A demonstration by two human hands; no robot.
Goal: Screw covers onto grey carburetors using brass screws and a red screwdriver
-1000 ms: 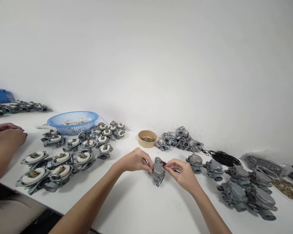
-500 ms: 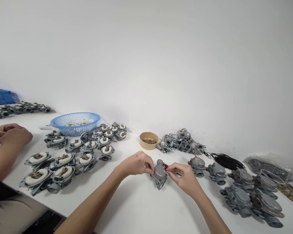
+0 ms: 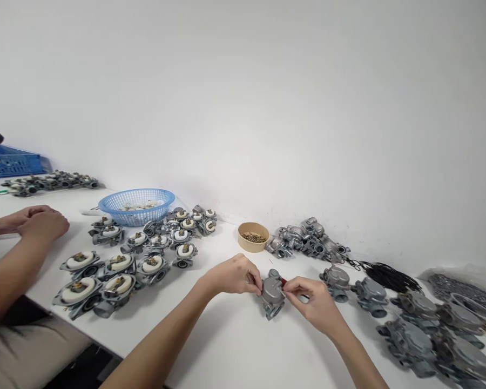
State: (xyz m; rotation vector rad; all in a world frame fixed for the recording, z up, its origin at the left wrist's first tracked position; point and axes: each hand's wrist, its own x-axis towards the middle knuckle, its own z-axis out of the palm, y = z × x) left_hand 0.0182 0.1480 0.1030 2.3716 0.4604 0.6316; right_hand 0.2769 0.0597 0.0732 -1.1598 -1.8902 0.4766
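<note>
A grey metal carburetor [image 3: 272,292] sits on the white table before me, its rounded bowl cover facing up. At its left rim, my left hand [image 3: 240,275] is closed, thumb and fingertips gripping the edge. My right hand [image 3: 311,299] pinches at the right rim; anything small between its fingertips is too hidden to name. Just behind those fingertips a bit of red [image 3: 283,281] shows, its kind unclear. Beyond the carburetor stands a round cardboard bowl [image 3: 253,246] holding small brass-coloured screws [image 3: 254,237].
Covered carburetors [image 3: 407,340] stand at right, with more heaped [image 3: 308,237] near the wall. Black cords [image 3: 391,276] and a plastic bag of parts [image 3: 457,292] lie behind. At left are carburetors with white floats [image 3: 79,292], a blue basket [image 3: 135,216] and another person's hands [image 3: 44,221].
The whole view has swung a little left, so things sit further right. My right fingertips have dropped slightly along the carburetor's right rim; my left hand keeps its place at the left rim.
</note>
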